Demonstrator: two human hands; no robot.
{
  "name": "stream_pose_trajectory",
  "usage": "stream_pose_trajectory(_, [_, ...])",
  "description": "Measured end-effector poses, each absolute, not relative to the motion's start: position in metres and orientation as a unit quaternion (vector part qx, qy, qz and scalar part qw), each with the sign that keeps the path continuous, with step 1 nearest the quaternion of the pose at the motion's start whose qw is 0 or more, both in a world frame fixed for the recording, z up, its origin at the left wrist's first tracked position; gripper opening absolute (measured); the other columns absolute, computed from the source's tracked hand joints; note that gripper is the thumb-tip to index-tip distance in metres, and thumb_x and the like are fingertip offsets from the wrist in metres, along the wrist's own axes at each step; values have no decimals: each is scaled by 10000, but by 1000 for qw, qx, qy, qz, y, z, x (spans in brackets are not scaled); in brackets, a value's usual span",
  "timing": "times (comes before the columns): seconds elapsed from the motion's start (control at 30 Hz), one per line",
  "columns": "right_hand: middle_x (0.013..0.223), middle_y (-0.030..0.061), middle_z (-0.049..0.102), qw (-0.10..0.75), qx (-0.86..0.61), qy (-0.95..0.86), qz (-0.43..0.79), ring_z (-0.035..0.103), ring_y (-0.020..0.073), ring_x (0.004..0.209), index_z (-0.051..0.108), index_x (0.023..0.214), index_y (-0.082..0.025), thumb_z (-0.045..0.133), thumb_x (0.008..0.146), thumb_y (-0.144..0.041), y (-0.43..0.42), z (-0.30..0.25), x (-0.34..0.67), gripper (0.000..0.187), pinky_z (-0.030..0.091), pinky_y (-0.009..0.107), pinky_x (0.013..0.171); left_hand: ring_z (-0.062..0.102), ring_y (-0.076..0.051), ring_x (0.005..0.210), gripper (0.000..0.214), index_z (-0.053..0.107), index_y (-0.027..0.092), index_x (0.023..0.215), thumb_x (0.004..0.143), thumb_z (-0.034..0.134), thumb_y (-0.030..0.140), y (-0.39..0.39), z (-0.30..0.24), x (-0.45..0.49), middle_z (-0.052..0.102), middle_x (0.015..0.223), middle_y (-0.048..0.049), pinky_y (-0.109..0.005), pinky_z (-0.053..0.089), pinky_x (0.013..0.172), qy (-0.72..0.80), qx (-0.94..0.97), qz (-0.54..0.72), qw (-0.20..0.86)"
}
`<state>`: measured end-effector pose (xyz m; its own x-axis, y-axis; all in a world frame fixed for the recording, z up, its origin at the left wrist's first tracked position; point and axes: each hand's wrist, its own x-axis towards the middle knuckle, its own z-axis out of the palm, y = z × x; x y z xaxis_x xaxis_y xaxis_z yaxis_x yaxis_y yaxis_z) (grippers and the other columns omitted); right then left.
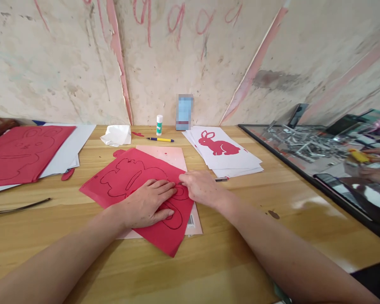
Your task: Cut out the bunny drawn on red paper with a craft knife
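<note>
A sheet of red paper (126, 175) with a black rabbit outline lies askew on a pale pink board or booklet (174, 157). My left hand (150, 202) presses flat on the red paper, fingers stretched out, just left of the outlined ears. My right hand (202, 185) is closed in a pinch at the paper's right edge, near the outlined head. What sits between its fingers is hidden. Behind my right wrist shows the end of a slim dark stick with a red tip (222, 179); whether I hold it or it lies on the table, I cannot tell.
White sheets with a red rabbit cutout (223, 145) lie at back right. A glue stick (159, 125), yellow-blue pen (160, 139) and crumpled tissue (116, 135) stand behind. More outlined red paper (25, 152) is left. At right, a black-framed mirror (291, 160) reflects clutter.
</note>
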<state>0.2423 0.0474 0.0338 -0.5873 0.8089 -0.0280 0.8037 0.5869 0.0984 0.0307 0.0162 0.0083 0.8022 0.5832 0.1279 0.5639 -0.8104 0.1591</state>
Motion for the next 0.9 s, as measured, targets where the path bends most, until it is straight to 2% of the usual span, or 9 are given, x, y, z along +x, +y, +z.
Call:
stream_pose_trajectory(0.2, [791, 39, 667, 25, 459, 887, 35, 592, 162, 697, 607, 820, -195, 465, 847, -174, 47, 33, 244, 146, 204, 295, 521, 394, -280, 1294, 549, 379, 171, 1400, 940, 415, 471, 16, 9, 31, 436, 1423, -108, -443, 305, 1059, 305, 947, 81, 64])
stream_pose_trajectory(0.67, [744, 36, 643, 23, 477, 878, 44, 591, 170, 684, 591, 796, -205, 461, 817, -144, 41, 35, 243, 145, 209, 297, 517, 378, -272, 1307, 551, 379, 148, 1396, 948, 400, 469, 16, 10, 32, 435, 1426, -98, -426, 296, 1063, 307, 947, 72, 62])
stream_pose_trajectory(0.9, [738, 44, 637, 17, 482, 875, 45, 596, 186, 726, 595, 820, -201, 470, 724, -70, 36, 35, 240, 204, 221, 296, 525, 378, -268, 1309, 551, 380, 156, 1397, 949, 388, 477, 17, 7, 31, 429, 1431, -97, -422, 293, 1067, 306, 947, 76, 55])
